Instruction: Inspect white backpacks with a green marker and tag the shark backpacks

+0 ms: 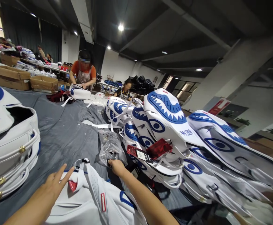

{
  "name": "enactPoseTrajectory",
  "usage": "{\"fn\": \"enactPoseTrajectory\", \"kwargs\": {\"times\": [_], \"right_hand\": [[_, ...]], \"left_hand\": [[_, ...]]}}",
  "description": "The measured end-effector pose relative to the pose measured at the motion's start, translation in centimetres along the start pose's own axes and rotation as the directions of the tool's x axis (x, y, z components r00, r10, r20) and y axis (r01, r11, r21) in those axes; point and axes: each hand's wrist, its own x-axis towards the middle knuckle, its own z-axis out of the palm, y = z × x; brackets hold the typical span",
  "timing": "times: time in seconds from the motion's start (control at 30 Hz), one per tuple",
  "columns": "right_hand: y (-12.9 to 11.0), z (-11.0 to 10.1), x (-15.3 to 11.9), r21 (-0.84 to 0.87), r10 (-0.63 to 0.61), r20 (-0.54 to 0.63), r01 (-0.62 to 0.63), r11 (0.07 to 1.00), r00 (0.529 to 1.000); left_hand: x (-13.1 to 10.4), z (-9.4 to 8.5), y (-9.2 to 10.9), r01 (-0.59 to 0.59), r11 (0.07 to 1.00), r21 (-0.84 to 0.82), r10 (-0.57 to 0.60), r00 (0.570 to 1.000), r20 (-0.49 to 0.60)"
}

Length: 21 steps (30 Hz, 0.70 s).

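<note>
A white backpack [87,200] with blue trim and a small red-edged label lies in front of me, its strap and black buckle toward the far side. My left hand [53,184] is open over its left part, fingers spread. Past the backpack, my right hand [117,167] reaches to the near edge of a clear plastic bag [110,145] that has dark small pieces in it. The right fingers are closed there around something dark, too covered to make out.
White bags with blue shark teeth and eyes [164,109] are heaped on the right, with red tags [159,148]. More white bags [12,147] are stacked at left on the grey cloth-covered table [63,125]. A co-worker [83,72] handles a white bag across it. Cardboard boxes [11,76] stand behind.
</note>
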Motion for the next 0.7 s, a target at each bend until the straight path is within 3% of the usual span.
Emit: {"fn": "enactPoseTrajectory", "kwargs": {"times": [0.17,0.43,0.57,0.7], "right_hand": [[1.0,-2.4,2.4,0.014,0.154,-0.129,-0.154,0.988,0.98],[0.1,-1.0,1.6,0.168,0.16,-0.098,-0.143,0.975,0.982],[0.6,-2.3,0.8,0.28,0.278,-0.244,-0.207,0.937,0.929],[-0.6,-4.9,-0.6,0.413,0.303,-0.41,-0.121,0.903,0.86]], "left_hand": [[-0.2,-0.2,0.2,0.019,0.999,-0.051,-0.02,0.999,-0.029],[-0.5,-0.3,-0.1,-0.028,0.994,-0.106,0.018,0.996,-0.089],[-0.3,0.0,-0.4,-0.052,0.992,-0.119,0.037,0.992,-0.119],[-0.4,0.6,-1.2,-0.076,0.991,-0.109,0.056,0.983,-0.175]]}}
